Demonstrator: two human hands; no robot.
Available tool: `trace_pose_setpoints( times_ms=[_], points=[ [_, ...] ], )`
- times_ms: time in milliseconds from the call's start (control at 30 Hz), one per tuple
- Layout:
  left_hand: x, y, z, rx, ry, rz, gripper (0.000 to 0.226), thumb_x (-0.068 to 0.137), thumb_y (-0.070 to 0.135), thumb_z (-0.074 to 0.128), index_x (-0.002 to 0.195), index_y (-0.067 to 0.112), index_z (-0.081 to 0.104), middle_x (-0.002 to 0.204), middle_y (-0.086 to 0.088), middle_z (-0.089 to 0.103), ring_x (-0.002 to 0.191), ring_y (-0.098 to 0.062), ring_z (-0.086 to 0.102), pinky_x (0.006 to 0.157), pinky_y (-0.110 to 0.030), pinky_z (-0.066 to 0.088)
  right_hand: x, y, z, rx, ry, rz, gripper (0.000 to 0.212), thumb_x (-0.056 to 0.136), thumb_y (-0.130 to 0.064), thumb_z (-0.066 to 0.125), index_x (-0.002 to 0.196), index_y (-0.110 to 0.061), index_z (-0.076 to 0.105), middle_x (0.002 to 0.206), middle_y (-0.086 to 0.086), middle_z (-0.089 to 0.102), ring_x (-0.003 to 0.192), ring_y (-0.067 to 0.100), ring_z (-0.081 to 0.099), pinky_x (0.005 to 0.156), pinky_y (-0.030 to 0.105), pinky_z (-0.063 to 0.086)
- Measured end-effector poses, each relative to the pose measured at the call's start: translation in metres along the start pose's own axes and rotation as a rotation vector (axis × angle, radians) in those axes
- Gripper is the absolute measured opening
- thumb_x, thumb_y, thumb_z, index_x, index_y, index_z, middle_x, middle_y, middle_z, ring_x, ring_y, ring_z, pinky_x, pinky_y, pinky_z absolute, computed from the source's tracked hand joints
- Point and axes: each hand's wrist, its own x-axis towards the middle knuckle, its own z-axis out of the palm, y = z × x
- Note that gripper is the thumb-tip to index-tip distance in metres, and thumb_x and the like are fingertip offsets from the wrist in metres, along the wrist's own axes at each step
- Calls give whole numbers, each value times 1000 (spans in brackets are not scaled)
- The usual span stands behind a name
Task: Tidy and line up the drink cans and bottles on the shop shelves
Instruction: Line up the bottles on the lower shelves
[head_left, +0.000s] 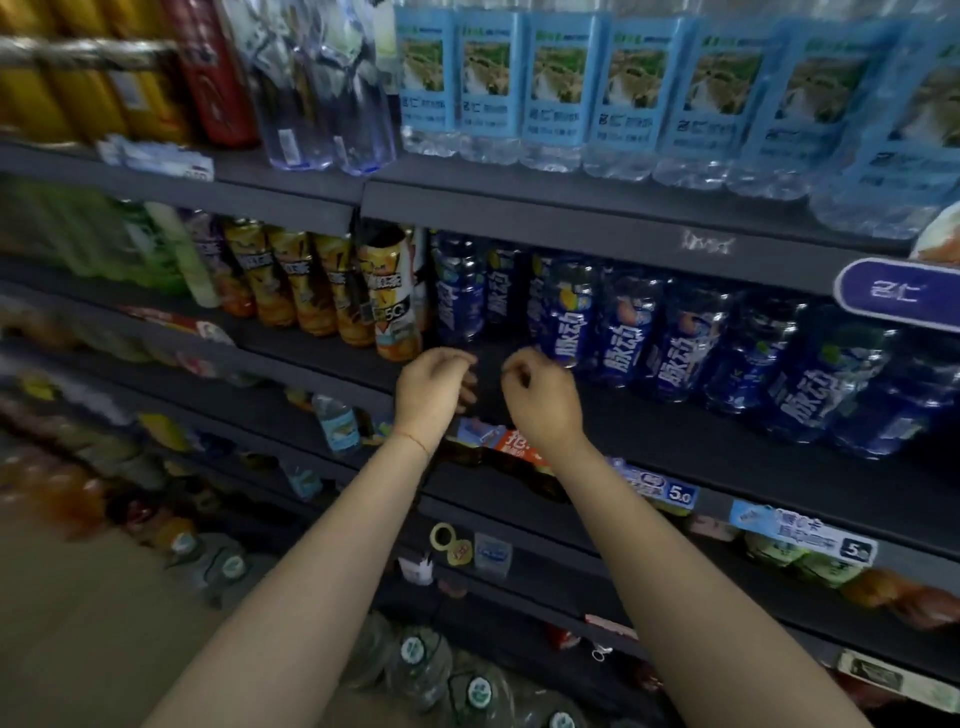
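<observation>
Head view: both hands reach in over the front edge of the middle shelf (675, 415). Left hand (434, 387) has fingers curled downward, holding nothing visible, just in front of the shelf gap. Right hand (543, 395) sits just beside it, fingers curled in with thumb and forefinger pinched together; cannot tell if anything is between them. Blue sports-drink bottles (644, 338) stand on the middle shelf, behind and right of the right hand, in a loose uneven row. Two more blue bottles (460, 291) stand further back behind the gap. Orange-yellow cans (332, 291) line the same shelf left of the gap, the nearest one (395, 306) just above the left hand. Water bottles with light blue labels (561, 88) fill the shelf above. Price tags (800, 530) run along the shelf edge below the right forearm.
</observation>
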Motion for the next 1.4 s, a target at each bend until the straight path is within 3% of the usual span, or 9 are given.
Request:
trace_pose_setpoints(
  times_ms=[200, 333, 433, 600, 733, 900, 1033, 1233, 1400],
  points=[
    [-17, -59, -83, 87, 169, -246, 20, 90, 18, 59, 75, 22, 71, 89, -10, 72, 87, -27, 66, 77, -38, 52, -39, -36, 80, 333, -489, 246, 25, 89, -7, 50, 73, -15, 67, 61, 2, 65, 46, 16, 59, 46, 23, 45],
    [-2, -94, -111, 76, 40, -438, 17, 96, 18, 54, 87, 12, 67, 76, -12, 66, 64, -25, 62, 56, -28, 47, -53, -17, 128, 223, -729, 466, 21, 88, -8, 50, 73, -14, 62, 66, 7, 64, 52, 21, 63, 47, 26, 51],
    [20, -119, -127, 48, 0, -511, 19, 100, 21, 50, 100, 8, 64, 72, -8, 63, 57, -20, 60, 54, -29, 48, -42, -1, 154, 80, -669, 517, 10, 86, -12, 54, 90, -13, 63, 77, 7, 65, 65, 22, 68, 55, 31, 57],
    [51, -149, -154, 4, -98, -589, 19, 100, 21, 49, 105, 8, 62, 74, -6, 62, 59, -19, 60, 55, -26, 49, -10, -4, 197, -101, -507, 542, 40, 92, -22, 63, 127, -5, 57, 123, 13, 64, 114, 31, 61, 93, 35, 48],
    [73, -162, -175, -3, -221, -590, 17, 101, 20, 49, 107, 11, 62, 85, -7, 63, 64, -19, 62, 60, -28, 52, 9, -7, 242, 9, -309, 719, 73, 83, -33, 77, 143, -9, 43, 139, 8, 54, 127, 27, 52, 96, 22, 40],
    [94, -171, -193, 67, -328, -524, 15, 100, 22, 49, 99, 20, 65, 95, -4, 65, 73, -15, 64, 70, -28, 52, 14, -6, 269, 126, -70, 849, 84, 77, -35, 83, 145, -8, 43, 143, 6, 53, 130, 24, 51, 92, 15, 33],
    [98, -170, -196, 84, -367, -479, 16, 98, 20, 50, 101, 21, 66, 94, 0, 65, 76, -12, 62, 71, -25, 50, 15, -11, 264, 40, -117, 886, 74, 79, -44, 80, 138, -8, 52, 140, 5, 56, 126, 23, 55, 87, 17, 35],
    [82, -162, -191, 154, -394, -369, 35, 92, 30, 64, 125, 22, 59, 122, 0, 62, 112, -16, 59, 95, -33, 49, -17, -20, 245, 187, -217, 890, 53, 68, -51, 82, 110, -28, 60, 109, -3, 68, 92, 16, 66, 77, 36, 60],
    [52, -140, -188, 66, -382, -409, 11, 96, 39, 57, 96, 30, 62, 95, 9, 63, 87, -7, 58, 74, -24, 45, -50, -40, 221, 226, -503, 714, 27, 75, -50, 77, 92, -36, 61, 96, -8, 69, 92, 15, 67, 67, 29, 53]
  ],
)
